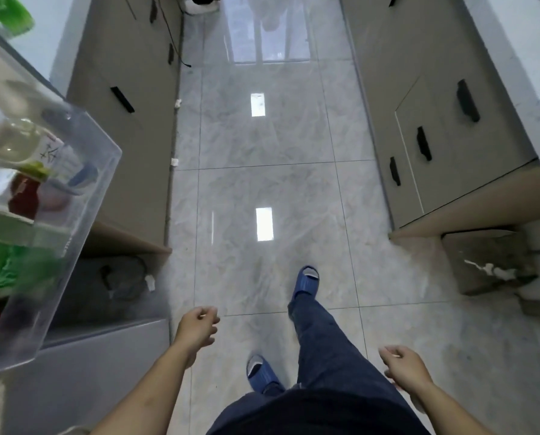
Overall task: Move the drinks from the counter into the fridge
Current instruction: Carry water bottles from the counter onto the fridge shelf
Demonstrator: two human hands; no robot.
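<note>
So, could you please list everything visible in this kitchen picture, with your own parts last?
Fridge door shelf: one, clear plastic, far left.
Bottles: several, green, red and pale, blurred, in the door shelf.
Cabinets: two rows, beige, black handles, left and right of the aisle.
Counter: one, pale, top right.
Floor: grey glossy tiles, centre.
Slippers: two, blue, on the feet.
Left hand: empty, fingers loosely curled.
Right hand: empty, fingers loosely curled.

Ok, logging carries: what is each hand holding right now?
Left hand: open, loosely curled, holding nothing.
Right hand: open, loosely curled, holding nothing.
</note>
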